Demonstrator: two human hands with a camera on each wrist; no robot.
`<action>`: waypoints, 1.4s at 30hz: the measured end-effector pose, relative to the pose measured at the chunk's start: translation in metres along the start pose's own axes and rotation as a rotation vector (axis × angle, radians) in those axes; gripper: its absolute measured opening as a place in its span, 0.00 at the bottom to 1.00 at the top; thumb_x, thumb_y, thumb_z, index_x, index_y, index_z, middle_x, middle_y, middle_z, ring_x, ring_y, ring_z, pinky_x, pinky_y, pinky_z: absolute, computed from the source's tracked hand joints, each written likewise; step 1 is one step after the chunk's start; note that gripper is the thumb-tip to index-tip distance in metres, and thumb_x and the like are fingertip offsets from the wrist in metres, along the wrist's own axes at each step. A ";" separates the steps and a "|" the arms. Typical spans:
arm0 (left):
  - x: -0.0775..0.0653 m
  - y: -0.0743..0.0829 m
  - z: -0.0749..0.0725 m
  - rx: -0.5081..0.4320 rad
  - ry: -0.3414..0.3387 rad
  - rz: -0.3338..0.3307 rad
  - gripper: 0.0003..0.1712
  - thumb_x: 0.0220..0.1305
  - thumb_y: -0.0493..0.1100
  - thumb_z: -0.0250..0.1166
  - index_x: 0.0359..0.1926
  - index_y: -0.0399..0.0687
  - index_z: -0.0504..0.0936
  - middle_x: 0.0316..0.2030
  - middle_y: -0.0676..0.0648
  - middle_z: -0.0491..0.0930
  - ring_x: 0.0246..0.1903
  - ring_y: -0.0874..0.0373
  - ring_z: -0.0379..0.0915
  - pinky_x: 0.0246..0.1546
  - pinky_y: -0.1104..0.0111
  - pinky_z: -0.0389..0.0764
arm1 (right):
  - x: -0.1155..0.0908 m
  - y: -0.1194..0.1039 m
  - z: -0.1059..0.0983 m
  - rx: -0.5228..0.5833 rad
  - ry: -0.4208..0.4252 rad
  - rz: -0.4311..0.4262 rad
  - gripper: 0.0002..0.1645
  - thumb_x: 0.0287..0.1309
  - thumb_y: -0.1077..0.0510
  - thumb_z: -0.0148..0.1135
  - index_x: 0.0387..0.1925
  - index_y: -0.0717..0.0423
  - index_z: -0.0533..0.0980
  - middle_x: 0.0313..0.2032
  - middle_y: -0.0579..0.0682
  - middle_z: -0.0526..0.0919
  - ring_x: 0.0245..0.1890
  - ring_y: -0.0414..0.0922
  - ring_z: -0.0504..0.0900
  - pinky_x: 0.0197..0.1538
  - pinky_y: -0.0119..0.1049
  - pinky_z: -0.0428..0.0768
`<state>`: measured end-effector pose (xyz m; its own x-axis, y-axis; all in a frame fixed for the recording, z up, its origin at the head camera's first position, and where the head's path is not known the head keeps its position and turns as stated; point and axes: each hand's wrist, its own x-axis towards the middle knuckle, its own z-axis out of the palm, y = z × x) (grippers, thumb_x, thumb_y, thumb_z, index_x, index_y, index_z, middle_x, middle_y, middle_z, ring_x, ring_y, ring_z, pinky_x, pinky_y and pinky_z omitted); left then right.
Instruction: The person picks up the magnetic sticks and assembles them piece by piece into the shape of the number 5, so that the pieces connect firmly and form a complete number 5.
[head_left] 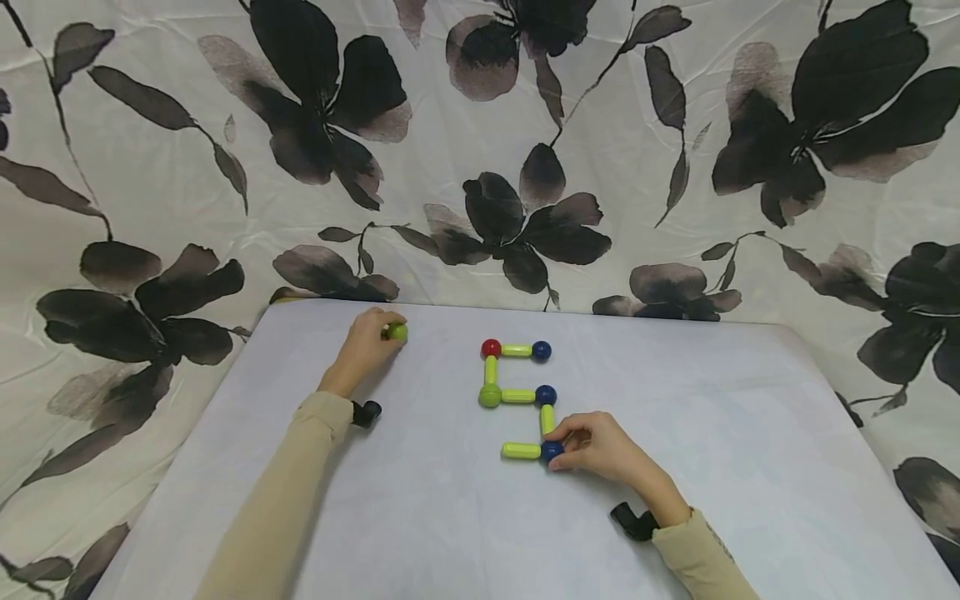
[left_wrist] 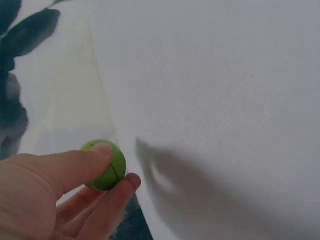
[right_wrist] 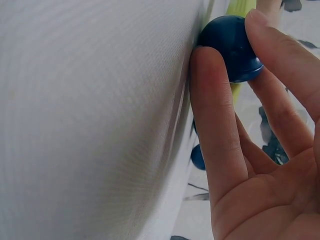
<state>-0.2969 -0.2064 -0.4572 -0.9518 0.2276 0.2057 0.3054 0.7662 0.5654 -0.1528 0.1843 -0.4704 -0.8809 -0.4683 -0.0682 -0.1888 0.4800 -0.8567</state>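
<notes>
My left hand pinches a green ball between thumb and fingers, near the table's far left part. With thumb and fingertips, my right hand holds a dark blue ball at the lower right corner of a figure of balls and rods. From that ball a yellow-green rod runs left and another rod runs up to a second blue ball. Further along the figure come a green ball, a red ball and a third blue ball, joined by yellow-green rods.
The figure lies on a white-covered table. Behind the table's far edge hangs a white cloth with dark flowers. A black wrist camera sits at the left wrist, another black camera at the right.
</notes>
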 end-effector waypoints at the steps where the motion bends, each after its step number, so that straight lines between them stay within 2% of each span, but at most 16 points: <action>1: -0.004 0.001 -0.002 -0.024 -0.003 0.002 0.18 0.59 0.28 0.68 0.52 0.30 0.82 0.45 0.32 0.78 0.44 0.42 0.75 0.48 0.53 0.78 | 0.000 0.000 0.000 -0.001 0.000 0.000 0.18 0.45 0.60 0.80 0.41 0.57 0.85 0.33 0.46 0.84 0.30 0.41 0.80 0.33 0.31 0.78; 9: -0.031 0.017 -0.017 -0.208 -0.013 -0.001 0.21 0.61 0.29 0.67 0.55 0.29 0.79 0.51 0.32 0.78 0.46 0.40 0.80 0.48 0.55 0.81 | -0.001 0.001 -0.001 0.000 0.002 0.004 0.19 0.45 0.59 0.80 0.41 0.57 0.85 0.33 0.47 0.84 0.30 0.42 0.80 0.34 0.31 0.78; 13: -0.046 0.026 -0.018 -0.297 -0.019 -0.058 0.20 0.62 0.33 0.69 0.55 0.35 0.80 0.52 0.36 0.80 0.45 0.44 0.82 0.43 0.61 0.82 | -0.001 0.001 -0.001 0.011 0.001 0.007 0.19 0.45 0.59 0.80 0.42 0.57 0.85 0.33 0.47 0.84 0.30 0.43 0.80 0.33 0.32 0.79; 16: -0.059 0.034 -0.015 -0.408 -0.040 -0.108 0.19 0.61 0.35 0.71 0.53 0.38 0.81 0.51 0.38 0.81 0.45 0.48 0.82 0.41 0.68 0.82 | -0.001 0.001 -0.001 0.020 -0.003 0.012 0.19 0.46 0.60 0.80 0.42 0.57 0.85 0.34 0.48 0.84 0.31 0.44 0.80 0.33 0.31 0.79; 18: -0.067 0.040 -0.010 -0.492 -0.061 -0.119 0.19 0.60 0.35 0.71 0.52 0.38 0.81 0.50 0.38 0.81 0.45 0.49 0.82 0.40 0.71 0.81 | -0.001 0.002 -0.001 0.026 -0.004 0.017 0.19 0.46 0.60 0.80 0.42 0.57 0.85 0.34 0.48 0.84 0.31 0.44 0.80 0.33 0.31 0.79; 21: -0.078 0.049 -0.002 -0.592 -0.100 -0.100 0.19 0.59 0.34 0.72 0.51 0.36 0.81 0.49 0.38 0.81 0.45 0.49 0.81 0.42 0.72 0.81 | -0.001 0.002 0.000 0.035 -0.006 0.022 0.19 0.46 0.60 0.79 0.42 0.58 0.85 0.34 0.49 0.84 0.31 0.44 0.79 0.34 0.31 0.79; 26: -0.094 0.060 0.020 -0.676 -0.198 -0.040 0.19 0.57 0.32 0.73 0.49 0.34 0.80 0.48 0.38 0.81 0.47 0.48 0.80 0.45 0.70 0.81 | -0.001 0.002 0.000 0.033 -0.004 0.021 0.19 0.46 0.60 0.80 0.42 0.58 0.85 0.33 0.49 0.84 0.30 0.44 0.80 0.33 0.31 0.78; 29: -0.100 0.062 0.036 -0.691 -0.259 -0.014 0.18 0.56 0.32 0.73 0.48 0.35 0.80 0.48 0.39 0.80 0.46 0.49 0.80 0.47 0.69 0.80 | -0.001 0.002 0.000 0.031 -0.002 0.020 0.19 0.45 0.60 0.80 0.42 0.58 0.85 0.33 0.49 0.84 0.30 0.44 0.80 0.32 0.31 0.78; 34: -0.110 0.067 0.055 -0.701 -0.327 0.008 0.18 0.55 0.37 0.76 0.46 0.41 0.81 0.45 0.44 0.81 0.41 0.54 0.80 0.43 0.69 0.80 | 0.000 0.002 0.001 0.031 -0.006 0.016 0.19 0.45 0.60 0.80 0.42 0.58 0.85 0.33 0.48 0.84 0.30 0.44 0.79 0.32 0.31 0.78; 39: -0.117 0.071 0.068 -0.723 -0.325 0.057 0.19 0.53 0.37 0.77 0.45 0.43 0.82 0.42 0.46 0.81 0.35 0.56 0.77 0.37 0.71 0.78 | 0.000 0.001 0.001 0.028 -0.009 0.011 0.19 0.45 0.60 0.80 0.42 0.58 0.85 0.33 0.48 0.84 0.30 0.43 0.80 0.32 0.31 0.78; 42: -0.121 0.073 0.074 -0.712 -0.307 0.083 0.19 0.52 0.37 0.78 0.45 0.44 0.83 0.41 0.46 0.81 0.36 0.53 0.75 0.37 0.71 0.75 | 0.000 0.000 0.001 0.024 -0.009 0.003 0.19 0.46 0.60 0.80 0.42 0.58 0.85 0.32 0.48 0.84 0.29 0.43 0.80 0.32 0.31 0.78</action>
<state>-0.1616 -0.1334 -0.5005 -0.8585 0.5033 0.0982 0.2223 0.1927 0.9557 -0.1524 0.1839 -0.4709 -0.8777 -0.4732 -0.0752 -0.1757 0.4639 -0.8683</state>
